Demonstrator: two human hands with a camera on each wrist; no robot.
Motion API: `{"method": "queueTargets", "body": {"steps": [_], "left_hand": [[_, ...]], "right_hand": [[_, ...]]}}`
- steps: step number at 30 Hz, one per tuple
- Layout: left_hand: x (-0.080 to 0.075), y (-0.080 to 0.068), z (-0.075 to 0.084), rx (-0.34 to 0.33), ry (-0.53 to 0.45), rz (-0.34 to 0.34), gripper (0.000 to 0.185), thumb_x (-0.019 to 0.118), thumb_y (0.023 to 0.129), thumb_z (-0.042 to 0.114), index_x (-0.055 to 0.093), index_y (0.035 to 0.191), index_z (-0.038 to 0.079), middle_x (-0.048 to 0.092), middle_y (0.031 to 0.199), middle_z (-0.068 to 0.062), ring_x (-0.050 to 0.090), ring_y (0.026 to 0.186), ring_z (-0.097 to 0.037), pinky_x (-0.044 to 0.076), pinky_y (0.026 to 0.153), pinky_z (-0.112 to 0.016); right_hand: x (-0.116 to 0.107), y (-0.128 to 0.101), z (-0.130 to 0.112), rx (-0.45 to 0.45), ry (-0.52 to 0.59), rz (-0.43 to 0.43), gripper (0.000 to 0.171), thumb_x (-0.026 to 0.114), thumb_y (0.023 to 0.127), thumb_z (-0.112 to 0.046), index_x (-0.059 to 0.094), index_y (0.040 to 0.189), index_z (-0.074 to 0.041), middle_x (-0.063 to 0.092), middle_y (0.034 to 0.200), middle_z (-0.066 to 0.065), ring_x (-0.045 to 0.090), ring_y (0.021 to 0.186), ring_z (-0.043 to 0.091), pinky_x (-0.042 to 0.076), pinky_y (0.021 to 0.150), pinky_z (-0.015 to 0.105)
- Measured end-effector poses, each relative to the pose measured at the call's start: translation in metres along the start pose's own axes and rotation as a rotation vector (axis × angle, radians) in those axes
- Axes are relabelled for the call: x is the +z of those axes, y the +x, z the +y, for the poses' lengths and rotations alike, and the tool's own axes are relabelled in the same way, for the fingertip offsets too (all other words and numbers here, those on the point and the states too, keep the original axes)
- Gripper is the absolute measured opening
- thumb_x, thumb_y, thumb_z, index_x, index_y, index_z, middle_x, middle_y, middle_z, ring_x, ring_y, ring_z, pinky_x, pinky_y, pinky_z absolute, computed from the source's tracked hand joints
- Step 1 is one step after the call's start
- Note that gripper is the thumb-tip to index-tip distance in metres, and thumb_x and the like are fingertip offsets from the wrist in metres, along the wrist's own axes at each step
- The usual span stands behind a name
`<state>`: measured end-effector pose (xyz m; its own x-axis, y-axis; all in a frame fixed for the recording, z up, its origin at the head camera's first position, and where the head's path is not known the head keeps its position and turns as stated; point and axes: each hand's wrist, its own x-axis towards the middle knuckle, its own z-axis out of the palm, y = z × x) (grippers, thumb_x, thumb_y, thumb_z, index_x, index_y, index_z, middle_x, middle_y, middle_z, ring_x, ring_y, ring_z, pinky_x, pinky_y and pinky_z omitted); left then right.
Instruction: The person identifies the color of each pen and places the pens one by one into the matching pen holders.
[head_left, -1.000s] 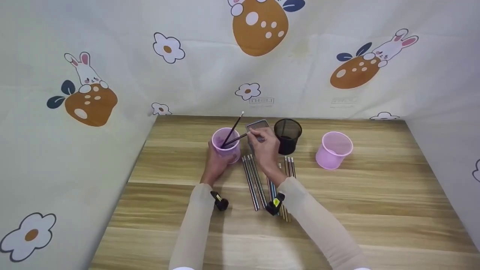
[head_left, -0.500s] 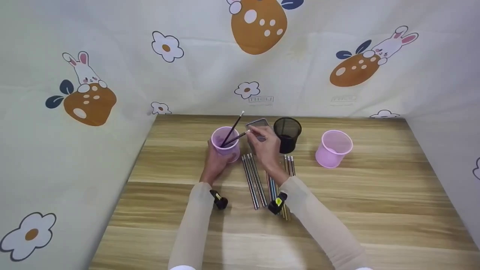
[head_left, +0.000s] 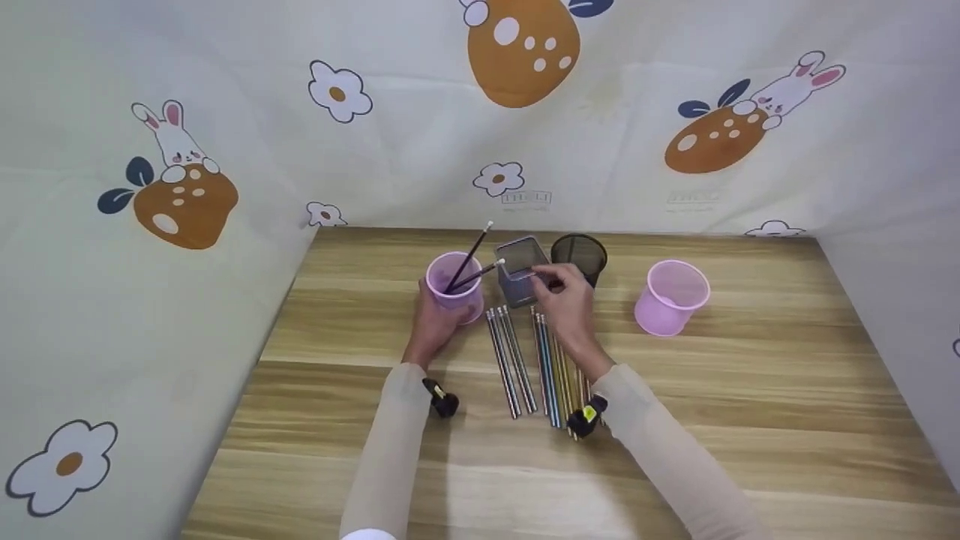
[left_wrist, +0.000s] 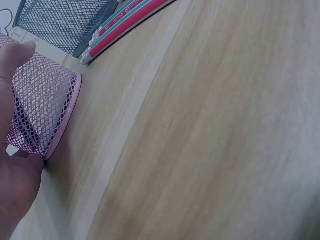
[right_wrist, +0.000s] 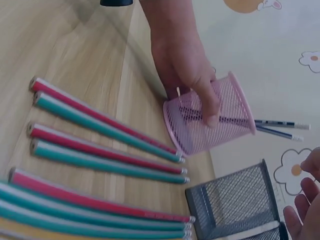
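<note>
My left hand grips the near side of a pink mesh pencil cup, its thumb pressed on the mesh wall. Two dark pencils lean inside this cup, white eraser ends sticking out over the rim. To the right, my right hand hovers in front of a black round mesh cup and beside a grey square mesh holder. Nothing shows between its loosely bent fingers. Below it lie several striped pencils, partly hidden by the wrist.
Left of those, several more pencils lie on the wooden table, red and green in the right wrist view. A second pink mesh cup stands at the right. Patterned cloth hangs behind the table.
My right hand has let go of the second pencil, which now leans in the pink cup, and has moved right, uncovering the square holder. My left hand stays on the cup.
</note>
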<state>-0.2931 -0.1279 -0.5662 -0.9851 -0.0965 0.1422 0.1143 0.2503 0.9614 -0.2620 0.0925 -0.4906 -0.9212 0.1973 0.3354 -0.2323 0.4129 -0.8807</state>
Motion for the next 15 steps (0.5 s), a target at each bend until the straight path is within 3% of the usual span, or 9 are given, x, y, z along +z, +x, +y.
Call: {"method": "queueTargets", "body": {"steps": [5,15], "left_hand": [[0.000,-0.002,0.003,0.011,-0.032,-0.002,0.090,0.082,0.067,-0.004,0.033,0.142,-0.004,0.050,0.143,-0.026,0.051,0.132,-0.040,0.038,0.119,-0.047],[0.000,0.002,-0.003,-0.008,-0.035,0.005,0.091,0.085,0.066,-0.001,0.036,0.143,-0.002,0.052,0.143,-0.022,0.052,0.132,-0.036,0.038,0.119,-0.044]], "right_hand": [[-0.015,-0.002,0.012,0.025,-0.041,-0.015,0.014,0.072,0.087,-0.005,0.078,0.100,-0.004,0.070,0.099,0.013,0.066,0.088,0.023,0.052,0.074,0.020],[-0.037,-0.007,0.033,0.103,-0.220,-0.019,0.016,0.070,0.083,-0.002,0.078,0.096,-0.005,0.073,0.094,0.015,0.070,0.086,0.028,0.055,0.076,0.034]]}}
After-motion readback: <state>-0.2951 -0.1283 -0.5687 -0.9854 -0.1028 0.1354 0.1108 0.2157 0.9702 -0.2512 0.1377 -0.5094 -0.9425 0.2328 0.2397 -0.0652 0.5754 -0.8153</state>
